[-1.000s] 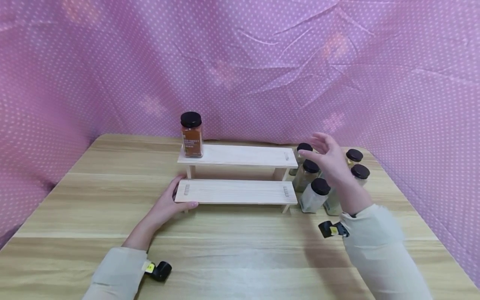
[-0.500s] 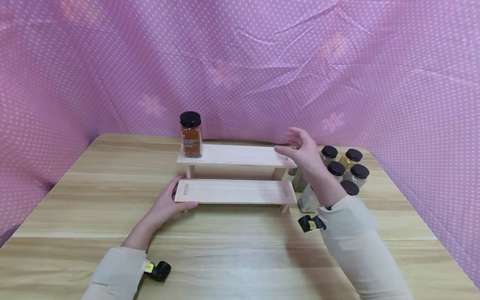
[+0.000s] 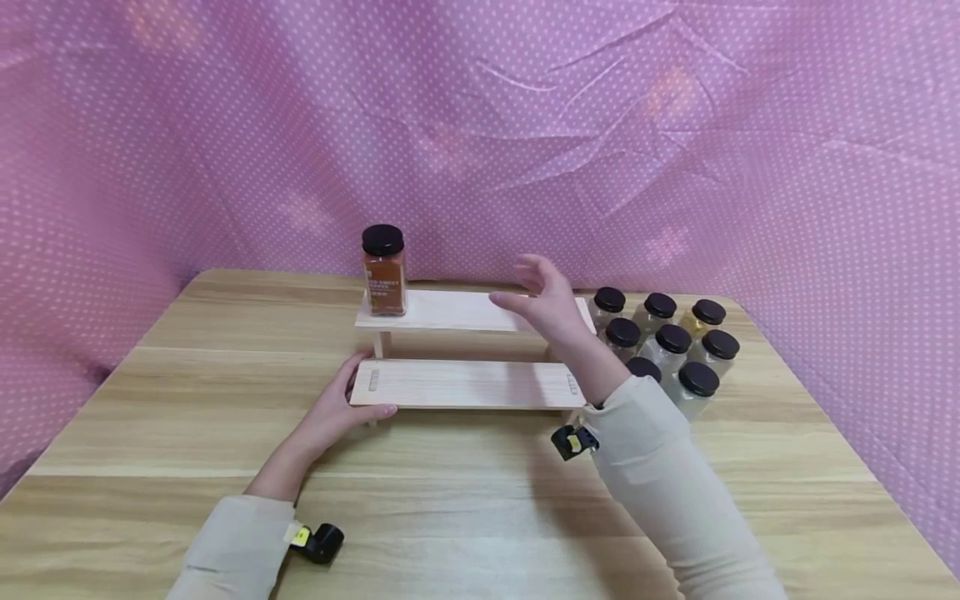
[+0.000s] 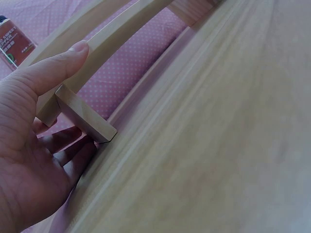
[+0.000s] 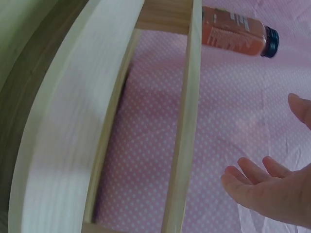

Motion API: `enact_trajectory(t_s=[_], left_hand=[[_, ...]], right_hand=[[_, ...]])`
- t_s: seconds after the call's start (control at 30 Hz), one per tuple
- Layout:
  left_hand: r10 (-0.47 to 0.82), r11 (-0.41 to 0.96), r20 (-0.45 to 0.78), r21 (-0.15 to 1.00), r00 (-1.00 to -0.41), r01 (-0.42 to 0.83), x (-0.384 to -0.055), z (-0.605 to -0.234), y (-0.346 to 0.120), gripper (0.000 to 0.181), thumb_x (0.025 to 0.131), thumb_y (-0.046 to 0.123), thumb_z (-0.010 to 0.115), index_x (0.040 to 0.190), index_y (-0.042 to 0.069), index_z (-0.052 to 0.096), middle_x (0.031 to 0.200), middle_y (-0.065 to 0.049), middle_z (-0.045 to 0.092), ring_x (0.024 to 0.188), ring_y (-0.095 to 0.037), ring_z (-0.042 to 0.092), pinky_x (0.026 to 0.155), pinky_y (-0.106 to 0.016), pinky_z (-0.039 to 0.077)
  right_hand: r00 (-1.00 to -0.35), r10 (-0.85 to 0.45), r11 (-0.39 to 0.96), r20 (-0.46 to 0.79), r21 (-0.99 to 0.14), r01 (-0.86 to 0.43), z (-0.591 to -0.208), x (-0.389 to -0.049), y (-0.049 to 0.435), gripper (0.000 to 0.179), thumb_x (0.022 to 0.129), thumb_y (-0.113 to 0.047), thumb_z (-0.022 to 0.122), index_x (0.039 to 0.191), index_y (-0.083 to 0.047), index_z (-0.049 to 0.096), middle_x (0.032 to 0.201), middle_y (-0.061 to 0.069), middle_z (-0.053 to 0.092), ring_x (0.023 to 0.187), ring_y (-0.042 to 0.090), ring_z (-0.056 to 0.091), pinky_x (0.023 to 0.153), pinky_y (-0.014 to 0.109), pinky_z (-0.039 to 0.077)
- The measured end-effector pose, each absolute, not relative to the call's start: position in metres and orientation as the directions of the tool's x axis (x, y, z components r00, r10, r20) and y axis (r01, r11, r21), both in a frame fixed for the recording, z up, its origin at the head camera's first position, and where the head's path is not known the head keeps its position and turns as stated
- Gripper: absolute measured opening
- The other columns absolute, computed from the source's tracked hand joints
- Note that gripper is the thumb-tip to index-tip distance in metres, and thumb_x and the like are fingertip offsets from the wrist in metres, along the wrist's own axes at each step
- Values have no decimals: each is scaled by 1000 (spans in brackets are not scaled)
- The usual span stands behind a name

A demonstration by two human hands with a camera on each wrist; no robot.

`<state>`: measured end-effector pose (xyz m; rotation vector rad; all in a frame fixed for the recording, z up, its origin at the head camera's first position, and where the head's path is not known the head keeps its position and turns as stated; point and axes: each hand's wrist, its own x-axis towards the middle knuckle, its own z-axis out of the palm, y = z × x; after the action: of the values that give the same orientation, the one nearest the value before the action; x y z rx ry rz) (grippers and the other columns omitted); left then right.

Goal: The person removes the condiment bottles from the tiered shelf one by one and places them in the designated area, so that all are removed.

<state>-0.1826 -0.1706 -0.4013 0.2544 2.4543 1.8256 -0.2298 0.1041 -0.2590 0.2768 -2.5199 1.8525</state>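
Observation:
A two-tier wooden shelf rack [image 3: 465,385] stands mid-table. My left hand [image 3: 337,410] holds the left end of its lower step, the thumb at the front edge and the other fingers around the side by the leg [image 4: 85,114]. On the left end of the upper step stands a black-lidded jar [image 3: 385,283] of red-orange spice; its label reads "sweet pepper" in part. My right hand [image 3: 553,310] hovers over the right part of the upper step, holding nothing. In the right wrist view its thumb and fingers are spread apart, away from the spice jar [image 5: 233,33].
Several black-lidded glass jars [image 3: 672,340] stand grouped right of the rack, partly behind my right forearm. A pink dotted cloth [image 3: 465,150] hangs behind the wooden table [image 3: 420,517]. Small cameras sit on both wrists.
My right hand has moved left from above the grouped jars to over the upper step, uncovering more jars. The left hand, the rack and the red-orange spice jar stay in place.

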Motion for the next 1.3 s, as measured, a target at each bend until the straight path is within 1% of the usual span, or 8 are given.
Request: enact_trajectory(t_s=[0.17, 0.4, 0.67, 0.73, 0.93, 1.1, 1.2, 1.3], left_hand=[[178, 284, 34, 955, -983, 84, -184, -402, -170, 95, 68, 19, 74, 138, 8, 11, 136, -19, 21, 119, -31, 27, 96, -45, 21], [182, 276, 40, 957, -982, 90, -183, -400, -169, 95, 68, 19, 74, 138, 8, 11, 136, -19, 21, 119, -31, 27, 96, -45, 22], [173, 292, 38, 952, -984, 88, -183, -400, -169, 96, 67, 24, 75, 138, 9, 12, 136, -18, 22, 119, -30, 27, 96, -44, 21], [171, 296, 37, 951, -985, 87, -183, -400, -170, 97, 66, 25, 75, 138, 9, 12, 136, -17, 22, 119, -29, 27, 96, -44, 22], [169, 303, 31, 949, -985, 82, -182, -400, -170, 97, 66, 26, 75, 138, 9, 12, 136, -17, 21, 119, -29, 27, 96, -44, 22], [174, 299, 31, 951, -984, 83, -183, -401, -170, 96, 67, 25, 75, 138, 8, 12, 136, -18, 21, 118, -30, 28, 95, -45, 23], [174, 296, 35, 951, -984, 86, -183, -401, -171, 96, 66, 24, 75, 138, 8, 12, 135, -18, 22, 116, -30, 30, 94, -44, 24], [173, 295, 38, 952, -984, 88, -184, -402, -172, 96, 66, 24, 75, 138, 8, 13, 135, -18, 24, 115, -30, 31, 94, -44, 25]], right_hand=[[-976, -176, 276, 127, -946, -173, -263, -234, 89, 70, 71, -16, 71, 129, -8, 33, 128, 11, 37, 117, 23, 33, 96, 33, 27], [-974, -202, 238, 104, -959, -152, -270, -238, 69, 71, 71, -20, 72, 130, -9, 33, 127, 10, 38, 113, 21, 36, 88, 33, 37], [-965, -231, 254, 121, -950, -180, -277, -240, 41, 72, 70, -23, 72, 129, -8, 34, 127, 9, 38, 113, 22, 36, 89, 33, 36], [-965, -229, 257, 124, -949, -183, -278, -241, 34, 72, 70, -24, 72, 129, -9, 33, 126, 9, 39, 113, 22, 36, 89, 32, 35], [-971, -215, 259, 106, -952, -161, -280, -243, 16, 79, 68, -26, 74, 132, -11, 30, 128, 11, 37, 113, 24, 38, 86, 32, 38], [-970, -218, 230, 103, -961, -154, -284, -245, 3, 81, 67, -27, 75, 132, -11, 30, 130, 12, 34, 113, 24, 38, 86, 32, 38], [-972, -211, 228, 104, -962, -152, -286, -246, -3, 81, 67, -26, 74, 132, -10, 29, 130, 10, 35, 112, 23, 40, 85, 31, 39], [-974, -195, 235, 117, -958, -162, -287, -248, -9, 80, 67, -25, 75, 131, -9, 30, 128, 9, 39, 111, 22, 41, 85, 30, 39]])
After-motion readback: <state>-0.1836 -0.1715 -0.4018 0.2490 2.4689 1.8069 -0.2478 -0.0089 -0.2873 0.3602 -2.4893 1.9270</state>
